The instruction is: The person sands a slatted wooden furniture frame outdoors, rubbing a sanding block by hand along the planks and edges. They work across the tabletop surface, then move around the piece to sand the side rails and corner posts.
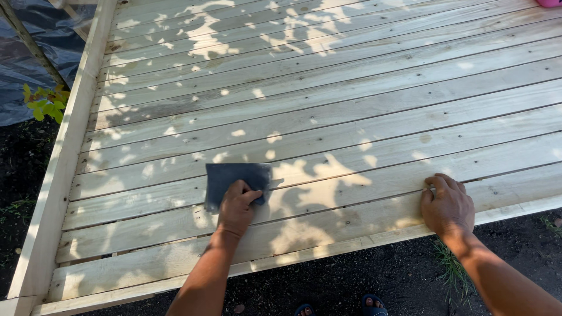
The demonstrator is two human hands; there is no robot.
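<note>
My left hand (pixel 236 206) presses flat on a dark blue-grey sheet of sandpaper (pixel 232 177) that lies on the pale wooden deck (pixel 328 99), near its front edge. The sheet sticks out above and to the left of the fingers. My right hand (pixel 447 203) rests palm down on the bare planks further right, fingers curled slightly, holding nothing. Both forearms reach in from the bottom of the view.
The deck's front edge (pixel 351 244) runs along the bottom, with dark soil (pixel 374 275) and a tuft of grass below it. My sandalled toes (pixel 372 303) show at the bottom. Black plastic sheeting (pixel 23 64) and a small leafy plant (pixel 45 103) lie beyond the left edge board. A pink object (pixel 549 3) sits at the top right.
</note>
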